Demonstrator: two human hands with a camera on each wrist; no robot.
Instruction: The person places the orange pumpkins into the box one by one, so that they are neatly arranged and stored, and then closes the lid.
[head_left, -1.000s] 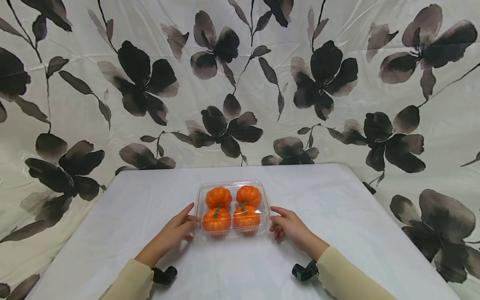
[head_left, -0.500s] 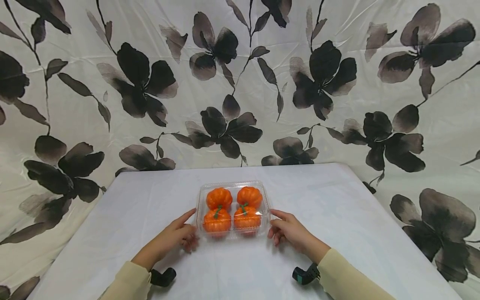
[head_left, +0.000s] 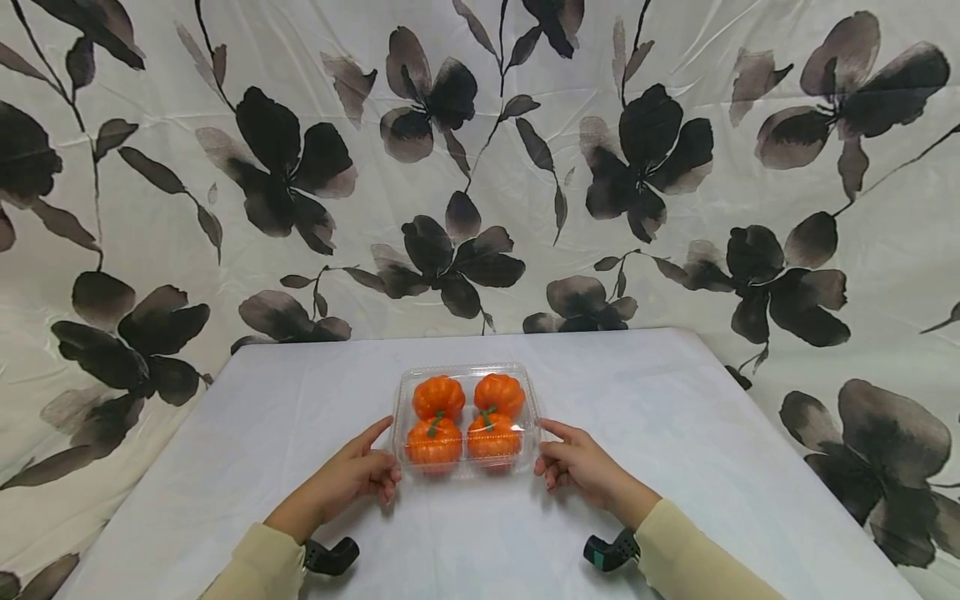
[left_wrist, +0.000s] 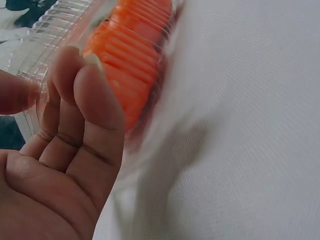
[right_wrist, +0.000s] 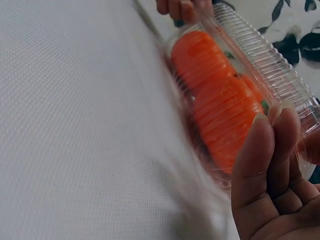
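A clear plastic clamshell box (head_left: pixel 467 373) sits on the table, holding several orange pumpkins (head_left: pixel 436 442) with green stems. On its left side my left hand (head_left: pixel 345 479) touches the edge with one outstretched finger. The other fingers are loosely bent beside the front left corner. My right hand (head_left: pixel 592 471) mirrors this on the right edge, one finger outstretched and the rest loosely bent. Ribbed plastic and an orange pumpkin (left_wrist: pixel 127 60) show past the fingers in the left wrist view. In the right wrist view a pumpkin (right_wrist: pixel 225 117) lies beyond my bent fingers.
A white cloth covers the table (head_left: pixel 465 550). Behind it hangs a pale curtain (head_left: pixel 525 50) with dark printed flowers. Dark wrist cameras, one on the left wrist (head_left: pixel 332 557) and one on the right wrist (head_left: pixel 609 550), stick out over the cloth.
The left hand's lower fingers have drawn back from the box's side and bent more, while its outstretched finger remains at the edge. The right hand and the box have barely moved.
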